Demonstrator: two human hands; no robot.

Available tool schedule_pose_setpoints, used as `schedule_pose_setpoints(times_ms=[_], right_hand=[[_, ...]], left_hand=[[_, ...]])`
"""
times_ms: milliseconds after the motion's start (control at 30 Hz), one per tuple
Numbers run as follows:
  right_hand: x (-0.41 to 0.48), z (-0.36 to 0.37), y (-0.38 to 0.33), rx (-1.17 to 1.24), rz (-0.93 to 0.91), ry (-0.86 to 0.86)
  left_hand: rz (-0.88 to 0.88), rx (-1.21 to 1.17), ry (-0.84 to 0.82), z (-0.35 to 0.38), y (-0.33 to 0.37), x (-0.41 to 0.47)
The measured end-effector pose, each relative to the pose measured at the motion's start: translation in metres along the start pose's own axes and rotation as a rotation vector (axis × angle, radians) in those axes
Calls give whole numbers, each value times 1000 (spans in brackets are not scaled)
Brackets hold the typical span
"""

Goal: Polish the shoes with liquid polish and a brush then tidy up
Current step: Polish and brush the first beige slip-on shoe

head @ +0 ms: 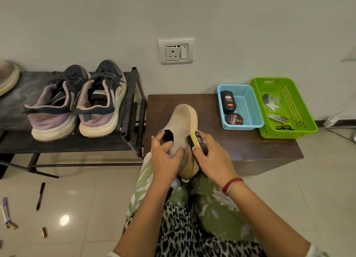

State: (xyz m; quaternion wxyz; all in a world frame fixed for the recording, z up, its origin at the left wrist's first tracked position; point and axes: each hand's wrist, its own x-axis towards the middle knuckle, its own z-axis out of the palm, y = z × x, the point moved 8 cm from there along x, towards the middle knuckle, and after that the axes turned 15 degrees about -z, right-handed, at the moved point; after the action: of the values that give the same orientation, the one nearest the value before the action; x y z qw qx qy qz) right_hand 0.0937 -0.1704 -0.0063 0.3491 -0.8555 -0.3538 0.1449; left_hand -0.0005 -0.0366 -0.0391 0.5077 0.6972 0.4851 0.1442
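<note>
My left hand (pixel 165 156) grips the tan suede shoe (pixel 182 120) at the heel, toe pointing away. My right hand (pixel 213 160) clasps a yellow-backed brush (pixel 194 141) against its side.

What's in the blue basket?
Blue basket holds a black polish bottle lying flat and a round Cherry tin. Whatever lies beneath those two is covered.

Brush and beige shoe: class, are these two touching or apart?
Touching. The head view shows the brush with its black bristles meeting the side of the beige shoe, no gap, the right hand gripping it.
</note>
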Motion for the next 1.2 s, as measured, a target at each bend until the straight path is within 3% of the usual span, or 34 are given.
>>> schedule_pose_setpoints(times_ms=[200, 433, 533, 633, 733, 800, 967, 1100, 1200], right_hand=[[-31, 19, -36, -46, -57, 63], [75, 31, -12, -252, -2, -87], [107, 26, 2, -160, 78, -147], [77, 12, -7, -70, 7, -158], [-6, 15, -36, -196, -191, -158], [-23, 21, -40, -295, -227, -96], [59, 38, -2, -240, 8, -111], [113, 52, 15, -143, 114, -201], [112, 31, 8, -51, 89, -131]], left_hand=[[1, -124, 17, -6, -3, -3], [45, 3, -183, 14, 0, -1], [32, -51, -160, 10, 1, -3], [-5, -141, -101, 1, 0, 0], [-23, -118, -110, 2, -4, 3], [-14, -69, -144, 9, -6, 4], [78, 17, -142, 17, -2, -1], [52, 19, -155, 15, -1, -5], [11, -28, -128, 9, -6, -2]])
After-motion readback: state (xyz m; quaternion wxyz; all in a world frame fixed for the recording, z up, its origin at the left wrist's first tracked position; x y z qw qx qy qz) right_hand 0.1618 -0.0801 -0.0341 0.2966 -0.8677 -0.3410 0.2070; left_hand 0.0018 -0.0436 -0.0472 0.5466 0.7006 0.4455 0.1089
